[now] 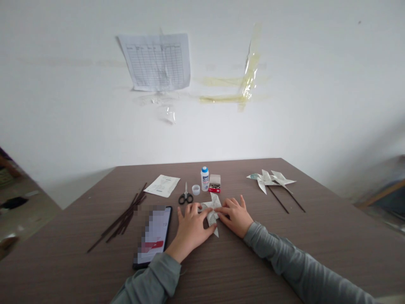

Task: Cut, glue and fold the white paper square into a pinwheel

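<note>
A folded paper pinwheel (215,199) made of printed paper lies on the table in front of me, its blades spread. My left hand (193,226) holds it from the left, with the thumb on the lower blade and the fingers by the left blade and centre. From the right, my right hand (236,216) pinches at the centre of the pinwheel. Part of the left blade is hidden under my fingers. Just beyond are black-handled scissors (186,197), a small clear cup (195,190), a white glue bottle (205,179) with a blue cap and an open red box (215,189) of small pins.
Left of my hands lie a phone (161,232), several thin brown sticks (122,219) and a stack of printed paper (162,186). Pinwheels on sticks (268,180) rest at the right. A white wall with a taped sheet (158,63) stands behind the table (247,270).
</note>
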The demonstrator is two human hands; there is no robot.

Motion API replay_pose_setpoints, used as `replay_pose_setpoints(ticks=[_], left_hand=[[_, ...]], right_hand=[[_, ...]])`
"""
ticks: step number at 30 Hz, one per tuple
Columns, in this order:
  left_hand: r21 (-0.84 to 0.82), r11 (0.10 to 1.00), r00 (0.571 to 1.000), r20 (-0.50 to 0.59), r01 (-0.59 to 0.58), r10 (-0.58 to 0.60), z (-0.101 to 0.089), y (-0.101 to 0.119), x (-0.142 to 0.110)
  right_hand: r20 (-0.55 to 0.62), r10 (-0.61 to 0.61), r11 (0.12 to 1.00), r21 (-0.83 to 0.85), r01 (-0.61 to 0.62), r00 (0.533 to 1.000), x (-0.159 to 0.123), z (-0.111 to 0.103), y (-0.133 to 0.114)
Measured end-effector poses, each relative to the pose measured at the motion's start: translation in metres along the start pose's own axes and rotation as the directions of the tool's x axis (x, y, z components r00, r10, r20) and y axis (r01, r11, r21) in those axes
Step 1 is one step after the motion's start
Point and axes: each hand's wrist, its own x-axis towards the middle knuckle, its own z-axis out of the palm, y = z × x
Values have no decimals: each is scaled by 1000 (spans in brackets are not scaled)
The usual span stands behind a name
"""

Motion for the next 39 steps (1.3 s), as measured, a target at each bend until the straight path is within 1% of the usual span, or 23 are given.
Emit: replay_pose_setpoints(ticks=[3, 8, 16, 20, 25, 34, 39], left_hand=[[4, 1000, 1000, -17, -12, 12, 0, 0, 0], [11, 1000, 1000, -10, -8, 8, 0, 0, 0], [12, 1000, 999, -51, 4, -3, 8, 0, 0], [10, 1000, 999, -38, 5, -4, 7, 0, -1], [-6, 1000, 1000, -5, -1, 1, 2, 0, -1], [-3, 1000, 1000, 27, 2, -2, -5, 1, 1], [-2, 1000, 1000, 25, -2, 2, -5, 2, 2]], right_hand=[[22, 6, 1000, -2, -5, 1000, 1, -1, -2], [37, 11, 1000, -8, -11, 999, 2, -3, -4], [68, 39, 999, -23, -37, 997, 0, -6, -7], [98, 64, 998, -10, -63, 993, 1, -8, -8], [60, 34, 999, 26, -35, 998, 0, -4, -5], [-2, 9, 1000, 10, -9, 1000, -3, -3, -4], [1, 13, 999, -46, -13, 1000, -2, -5, -7]])
